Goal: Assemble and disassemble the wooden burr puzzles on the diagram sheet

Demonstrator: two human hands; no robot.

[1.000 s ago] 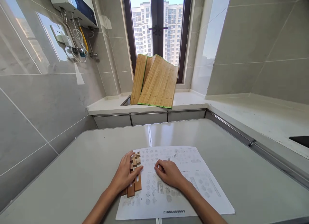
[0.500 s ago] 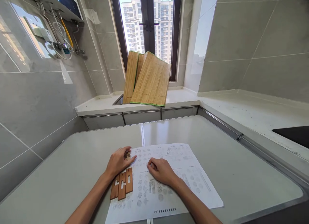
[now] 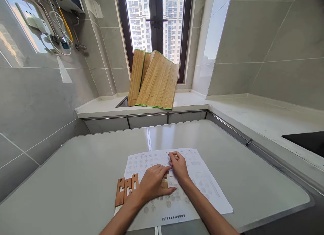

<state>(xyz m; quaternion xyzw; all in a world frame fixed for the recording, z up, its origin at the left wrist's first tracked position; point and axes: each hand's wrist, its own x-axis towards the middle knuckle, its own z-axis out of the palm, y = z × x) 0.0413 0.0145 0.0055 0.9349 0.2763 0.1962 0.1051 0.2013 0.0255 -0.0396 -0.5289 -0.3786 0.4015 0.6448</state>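
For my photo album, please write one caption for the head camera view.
Two hands over a printed sheet, numbered wooden pieces beside them.

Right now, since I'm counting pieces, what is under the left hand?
Between the thumb and forefinger of the left hand, a bit of wood shows over the printed sheet. Palm and fingers cover the rest, so the number of pieces cannot be told.

We see three brown slotted wooden pieces [image 3: 119, 191] lying flat, side by side, at the sheet's [image 3: 193, 206] left edge, partly hidden | we make out lighter wooden pieces [image 3: 165, 181] on its middle, mostly covered | our sheet: white, printed, flat on the counter [image 3: 86, 171]
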